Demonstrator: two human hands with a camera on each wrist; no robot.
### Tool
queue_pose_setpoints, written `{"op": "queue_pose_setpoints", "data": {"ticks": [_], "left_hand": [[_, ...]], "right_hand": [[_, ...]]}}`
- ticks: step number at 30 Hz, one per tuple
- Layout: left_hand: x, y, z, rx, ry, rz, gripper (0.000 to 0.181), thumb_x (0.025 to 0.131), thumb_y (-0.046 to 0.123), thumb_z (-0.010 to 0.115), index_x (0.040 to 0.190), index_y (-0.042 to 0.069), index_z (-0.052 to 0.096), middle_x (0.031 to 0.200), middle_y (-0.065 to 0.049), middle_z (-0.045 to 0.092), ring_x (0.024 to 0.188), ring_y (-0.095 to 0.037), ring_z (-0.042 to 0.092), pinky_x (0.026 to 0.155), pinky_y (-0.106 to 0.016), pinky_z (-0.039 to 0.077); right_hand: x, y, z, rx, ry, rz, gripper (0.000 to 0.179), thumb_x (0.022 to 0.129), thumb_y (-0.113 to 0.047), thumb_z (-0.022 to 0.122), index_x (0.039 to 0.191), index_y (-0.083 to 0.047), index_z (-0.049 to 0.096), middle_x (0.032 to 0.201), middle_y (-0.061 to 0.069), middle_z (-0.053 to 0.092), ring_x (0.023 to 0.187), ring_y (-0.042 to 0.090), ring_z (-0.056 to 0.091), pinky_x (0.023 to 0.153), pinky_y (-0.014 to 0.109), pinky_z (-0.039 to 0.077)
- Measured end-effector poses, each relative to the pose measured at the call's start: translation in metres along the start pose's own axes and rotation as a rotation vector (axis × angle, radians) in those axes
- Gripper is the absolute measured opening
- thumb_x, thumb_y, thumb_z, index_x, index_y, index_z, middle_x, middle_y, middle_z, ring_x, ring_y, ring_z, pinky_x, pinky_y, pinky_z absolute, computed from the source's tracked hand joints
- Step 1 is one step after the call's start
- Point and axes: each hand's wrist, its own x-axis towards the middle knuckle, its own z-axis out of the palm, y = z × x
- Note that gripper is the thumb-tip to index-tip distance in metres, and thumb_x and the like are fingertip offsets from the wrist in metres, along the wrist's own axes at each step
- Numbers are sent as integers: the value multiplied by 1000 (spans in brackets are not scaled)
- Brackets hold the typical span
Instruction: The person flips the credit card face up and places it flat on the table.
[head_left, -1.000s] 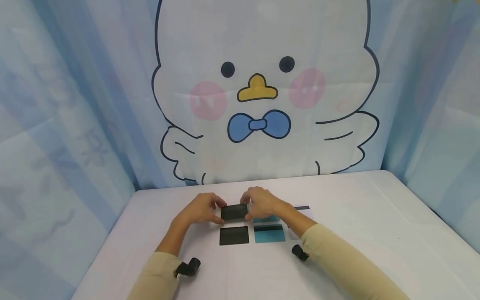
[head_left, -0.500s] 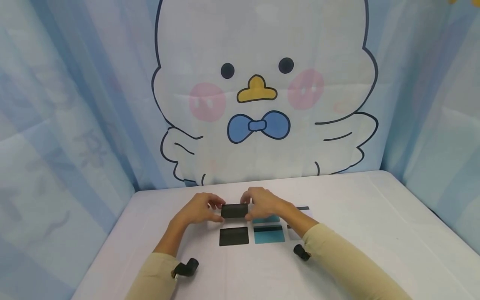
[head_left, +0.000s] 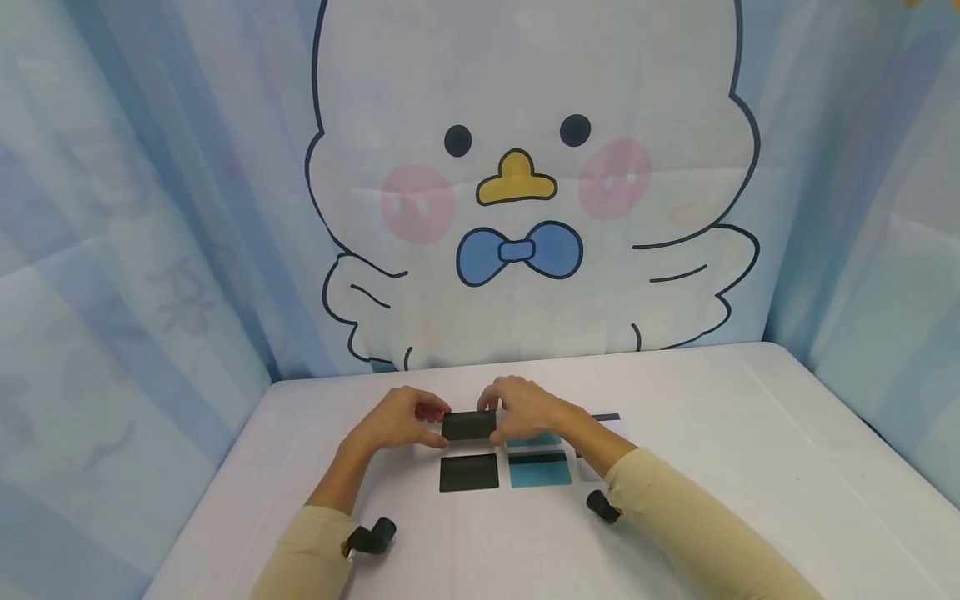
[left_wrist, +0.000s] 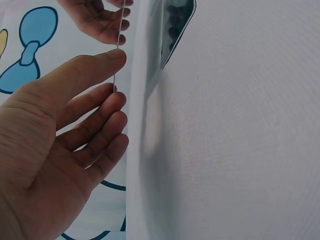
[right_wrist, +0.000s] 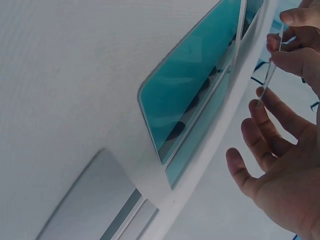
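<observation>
A dark card (head_left: 468,425) is held flat between both hands at the back of the group on the table. My left hand (head_left: 400,417) pinches its left end, thumb in front and fingers behind. My right hand (head_left: 528,410) grips the right end in the same way. In the left wrist view the card is a thin edge-on line above the tabletop. A second dark card (head_left: 468,473) lies just in front. To its right lies a teal card (head_left: 540,472) with a black stripe; another teal card (head_left: 534,439) is partly hidden by my right hand.
Two pale cards with dark stripes lie further right, the rear one (head_left: 609,424) and the front one (head_left: 588,472) partly behind my right forearm. A white cloth covers the table (head_left: 720,483). A curtain (head_left: 517,317) with a cartoon bird hangs at the back edge.
The held dark card has tilted very slightly and now sits level between the hands. Both hands keep almost the same place, and the cards on the table have not moved.
</observation>
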Motion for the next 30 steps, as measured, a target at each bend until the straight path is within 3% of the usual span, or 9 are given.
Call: {"op": "queue_pose_setpoints", "data": {"ticks": [11, 30], "left_hand": [[0, 8, 2, -34, 21, -1, 48, 73, 26, 96, 115, 13, 78, 96, 3, 74, 89, -15, 64, 86, -33, 56], [1, 13, 6, -32, 56, 3, 46, 72, 28, 97, 112, 14, 80, 94, 4, 76, 88, -13, 67, 84, -32, 57]], "right_hand": [[4, -5, 2, -30, 31, -65, 45, 81, -27, 83, 123, -16, 72, 108, 0, 65, 102, 18, 54, 89, 41, 52], [9, -20, 5, -44, 66, -62, 46, 80, -29, 86, 121, -12, 73, 107, 3, 66, 101, 19, 56, 85, 40, 55]]}}
